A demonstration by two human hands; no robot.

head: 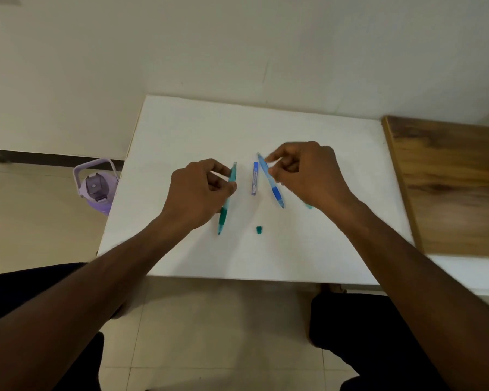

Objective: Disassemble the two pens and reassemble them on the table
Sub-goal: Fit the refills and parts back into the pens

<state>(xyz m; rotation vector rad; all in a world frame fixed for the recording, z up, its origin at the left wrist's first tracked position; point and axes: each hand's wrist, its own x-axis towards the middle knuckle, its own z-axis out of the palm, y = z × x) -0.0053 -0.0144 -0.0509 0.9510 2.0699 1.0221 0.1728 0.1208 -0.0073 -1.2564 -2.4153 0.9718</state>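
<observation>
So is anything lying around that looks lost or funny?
Yes: a small green piece lies alone on the white table, apart from the green pen in the left hand. It looks like a part off that pen. Another green bit peeks from under the right hand.

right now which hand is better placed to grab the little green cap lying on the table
Left, probably. The green cap lies just beside the tip of the green pen that the left hand holds; the right hand sits farther back, pinching the blue pen.

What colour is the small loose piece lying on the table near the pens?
Dark teal green; the small loose piece shows in the head view.
</observation>
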